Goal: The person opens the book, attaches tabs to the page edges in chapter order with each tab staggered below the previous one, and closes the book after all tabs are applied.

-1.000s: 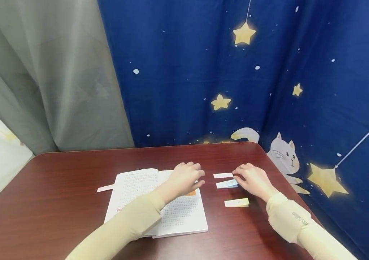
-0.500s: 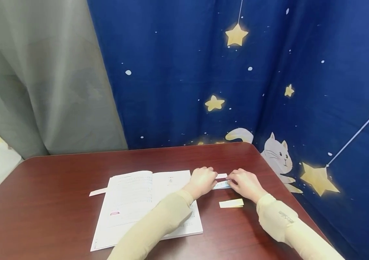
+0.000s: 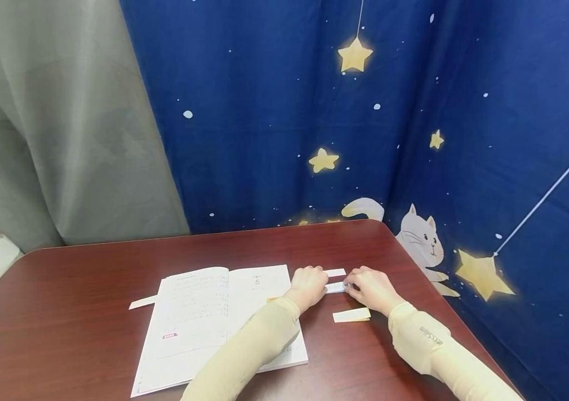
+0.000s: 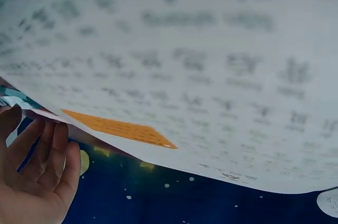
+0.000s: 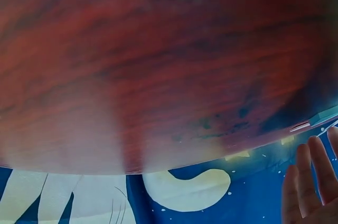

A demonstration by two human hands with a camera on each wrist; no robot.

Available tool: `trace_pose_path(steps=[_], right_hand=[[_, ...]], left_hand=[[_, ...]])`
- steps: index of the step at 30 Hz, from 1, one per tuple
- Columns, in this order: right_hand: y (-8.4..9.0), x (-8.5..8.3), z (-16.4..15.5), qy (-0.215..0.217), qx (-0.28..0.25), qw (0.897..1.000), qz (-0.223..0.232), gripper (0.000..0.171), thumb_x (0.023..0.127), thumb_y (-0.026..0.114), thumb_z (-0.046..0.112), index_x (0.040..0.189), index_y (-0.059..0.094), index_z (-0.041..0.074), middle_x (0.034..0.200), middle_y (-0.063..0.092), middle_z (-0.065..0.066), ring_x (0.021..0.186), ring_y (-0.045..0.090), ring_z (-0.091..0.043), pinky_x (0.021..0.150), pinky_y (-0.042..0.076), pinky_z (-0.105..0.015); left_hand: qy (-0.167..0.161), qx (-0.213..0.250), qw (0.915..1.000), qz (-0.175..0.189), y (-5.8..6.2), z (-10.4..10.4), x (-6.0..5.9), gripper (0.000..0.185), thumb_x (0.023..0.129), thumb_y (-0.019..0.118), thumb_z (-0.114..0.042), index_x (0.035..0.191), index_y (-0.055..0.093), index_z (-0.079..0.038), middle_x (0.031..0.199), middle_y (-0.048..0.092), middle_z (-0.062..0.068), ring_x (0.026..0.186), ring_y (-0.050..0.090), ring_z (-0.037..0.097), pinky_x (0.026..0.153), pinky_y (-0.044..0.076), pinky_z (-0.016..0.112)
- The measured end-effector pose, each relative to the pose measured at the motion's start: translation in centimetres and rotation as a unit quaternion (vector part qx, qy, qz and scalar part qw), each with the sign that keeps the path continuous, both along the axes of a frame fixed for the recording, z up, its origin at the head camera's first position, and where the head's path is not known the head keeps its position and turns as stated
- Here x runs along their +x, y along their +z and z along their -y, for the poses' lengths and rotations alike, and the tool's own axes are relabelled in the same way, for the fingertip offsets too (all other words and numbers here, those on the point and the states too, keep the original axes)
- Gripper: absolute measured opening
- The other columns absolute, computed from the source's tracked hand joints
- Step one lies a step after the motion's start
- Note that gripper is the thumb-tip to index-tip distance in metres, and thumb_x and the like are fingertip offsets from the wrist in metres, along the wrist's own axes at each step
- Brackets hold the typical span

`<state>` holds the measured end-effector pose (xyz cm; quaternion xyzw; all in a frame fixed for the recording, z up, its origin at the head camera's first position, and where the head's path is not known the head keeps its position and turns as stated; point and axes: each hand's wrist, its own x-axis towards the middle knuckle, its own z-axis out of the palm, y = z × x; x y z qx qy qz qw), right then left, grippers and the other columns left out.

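An open book lies on the dark red table. To its right lies a small blue-white pad of sticky strips. My left hand grips the pad's left end with curled fingers. At the pad's right end, my right hand pinches it. In the left wrist view, a printed page carries an orange tab, with my fingers below it. The right wrist view shows the table close up, the pad's edge and my fingers.
A white strip lies just beyond the pad and a yellow strip just before it. Another white strip sticks out left of the book. A blue star-and-cat curtain hangs close behind and to the right.
My left hand left the book page and moved right onto the pad. My right hand closed in on the pad's other end. The orange tab no longer shows in the head view.
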<state>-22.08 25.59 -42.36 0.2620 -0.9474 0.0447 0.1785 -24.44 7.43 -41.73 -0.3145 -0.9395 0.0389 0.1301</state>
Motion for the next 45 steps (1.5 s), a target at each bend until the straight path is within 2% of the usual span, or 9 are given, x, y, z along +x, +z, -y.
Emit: trace_pose_path(steps=[7, 12, 25, 35, 45], right_hand=[[-0.4, 0.3, 0.1, 0.003, 0.003, 1.000, 0.008, 0.013, 0.073, 0.070, 0.023, 0.084, 0.069, 0.017, 0.079, 0.061, 0.007, 0.074, 0.054, -0.012, 0.062, 0.046, -0.030], [-0.6, 0.3, 0.1, 0.003, 0.012, 1.000, 0.009, 0.011, 0.072, 0.070, 0.024, 0.082, 0.069, 0.018, 0.077, 0.060, 0.009, 0.072, 0.053, -0.011, 0.060, 0.046, -0.028], [-0.5, 0.3, 0.2, 0.006, 0.010, 1.000, 0.007, 0.013, 0.072, 0.070, 0.024, 0.083, 0.069, 0.018, 0.077, 0.060, 0.008, 0.071, 0.053, -0.011, 0.060, 0.045, -0.028], [-0.6, 0.3, 0.2, -0.002, 0.011, 1.000, 0.001, 0.016, 0.070, 0.072, 0.027, 0.083, 0.067, 0.018, 0.076, 0.059, 0.007, 0.070, 0.053, -0.011, 0.058, 0.046, -0.029], [-0.6, 0.2, 0.1, 0.001, 0.018, 1.000, -0.013, 0.026, 0.067, 0.073, 0.030, 0.087, 0.066, 0.016, 0.077, 0.058, 0.007, 0.071, 0.052, -0.012, 0.057, 0.045, -0.029]], left_hand=[[-0.001, -0.007, 1.0000, -0.005, -0.7, 0.1, 0.1, 0.009, 0.073, 0.065, -0.026, 0.072, 0.065, -0.017, 0.070, 0.056, -0.003, 0.066, 0.057, 0.016, 0.050, 0.044, 0.032], [-0.001, -0.021, 0.9998, 0.005, -0.7, -0.1, 0.3, 0.010, 0.073, 0.066, -0.028, 0.075, 0.066, -0.018, 0.073, 0.058, -0.002, 0.068, 0.058, 0.016, 0.051, 0.045, 0.032], [-0.014, -0.026, 0.9996, -0.006, -1.0, 0.2, 0.0, 0.006, 0.075, 0.064, -0.025, 0.072, 0.066, -0.020, 0.076, 0.057, -0.001, 0.070, 0.056, 0.016, 0.054, 0.045, 0.030], [-0.035, -0.042, 0.9983, -0.019, -1.0, 0.3, 0.3, 0.009, 0.071, 0.065, -0.029, 0.072, 0.065, -0.020, 0.076, 0.054, -0.002, 0.071, 0.054, 0.014, 0.058, 0.043, 0.029], [-0.067, -0.003, 0.9957, -0.063, -1.0, 0.6, 0.0, 0.010, 0.068, 0.063, -0.027, 0.064, 0.060, -0.018, 0.069, 0.052, -0.003, 0.064, 0.053, 0.015, 0.054, 0.040, 0.029]])
